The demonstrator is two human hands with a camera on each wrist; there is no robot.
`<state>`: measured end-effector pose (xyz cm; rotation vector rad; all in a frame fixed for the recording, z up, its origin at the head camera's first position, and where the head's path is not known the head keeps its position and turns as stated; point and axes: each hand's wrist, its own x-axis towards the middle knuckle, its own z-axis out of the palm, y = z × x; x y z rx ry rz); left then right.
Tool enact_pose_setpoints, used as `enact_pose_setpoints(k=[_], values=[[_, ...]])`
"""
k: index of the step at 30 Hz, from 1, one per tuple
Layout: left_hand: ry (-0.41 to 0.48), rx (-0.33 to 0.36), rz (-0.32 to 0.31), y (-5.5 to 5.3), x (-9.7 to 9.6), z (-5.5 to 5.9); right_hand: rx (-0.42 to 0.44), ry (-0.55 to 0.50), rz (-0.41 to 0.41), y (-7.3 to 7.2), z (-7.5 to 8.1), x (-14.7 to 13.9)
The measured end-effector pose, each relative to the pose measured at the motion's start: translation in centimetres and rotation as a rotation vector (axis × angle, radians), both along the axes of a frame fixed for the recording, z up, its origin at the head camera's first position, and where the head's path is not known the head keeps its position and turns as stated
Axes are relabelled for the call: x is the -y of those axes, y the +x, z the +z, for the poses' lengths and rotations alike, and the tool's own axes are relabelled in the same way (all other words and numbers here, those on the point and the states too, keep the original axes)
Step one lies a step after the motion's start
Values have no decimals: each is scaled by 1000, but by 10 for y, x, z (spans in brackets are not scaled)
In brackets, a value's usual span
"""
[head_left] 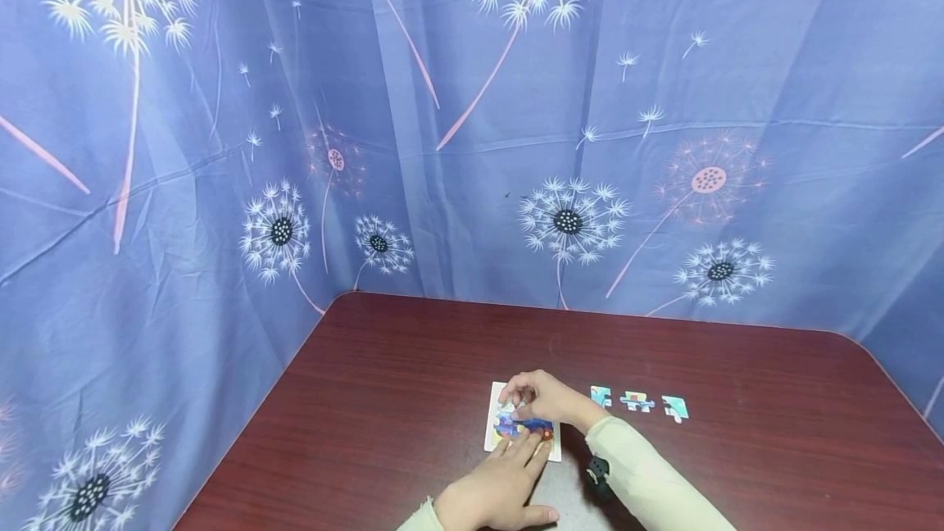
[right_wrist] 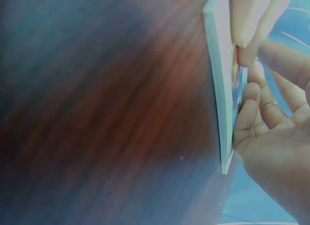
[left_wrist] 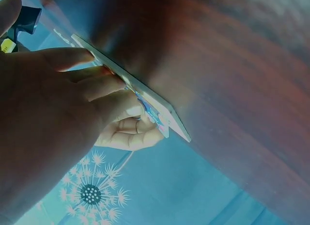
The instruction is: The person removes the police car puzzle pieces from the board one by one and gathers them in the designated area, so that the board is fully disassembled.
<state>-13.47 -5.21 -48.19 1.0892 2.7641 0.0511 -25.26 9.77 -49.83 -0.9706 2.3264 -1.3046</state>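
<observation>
A small square jigsaw board [head_left: 490, 434] with a white border and a colourful picture lies on the table. My left hand [head_left: 497, 488] rests on its near part with fingers stretched out. Over the board's far half, my right hand [head_left: 549, 398] has its fingers curled down and pinches a puzzle piece [left_wrist: 154, 117]. In the left wrist view that piece sits at the board's surface, its edge slightly raised at the corner. The right wrist view shows the board's pale side edge [right_wrist: 220, 89] with both hands' fingertips against the picture. Fingers hide much of the picture.
Three loose puzzle pieces lie in a row right of the board: a left one [head_left: 600, 395], a middle one [head_left: 637, 401] and a right one [head_left: 674, 407]. The dark red wooden table [head_left: 354, 408] meets a blue dandelion-print curtain [head_left: 457, 211] behind and at left.
</observation>
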Motion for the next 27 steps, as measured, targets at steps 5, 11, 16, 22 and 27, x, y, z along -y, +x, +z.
enact_pose_setpoints(k=[5,11,16,22,27], values=[[-5,10,15,0,1,2,3,-5,1,1,1,0],[5,12,9,-1,2,2,16,-22,-7,1,1,-1],[17,7,-1,-2,2,0,21,-53,-11,1,1,-1],[28,8,-3,-2,3,-1,15,-64,-22,1,2,-1],[33,2,-8,-2,4,-1,25,-63,-35,-2,-1,-3]])
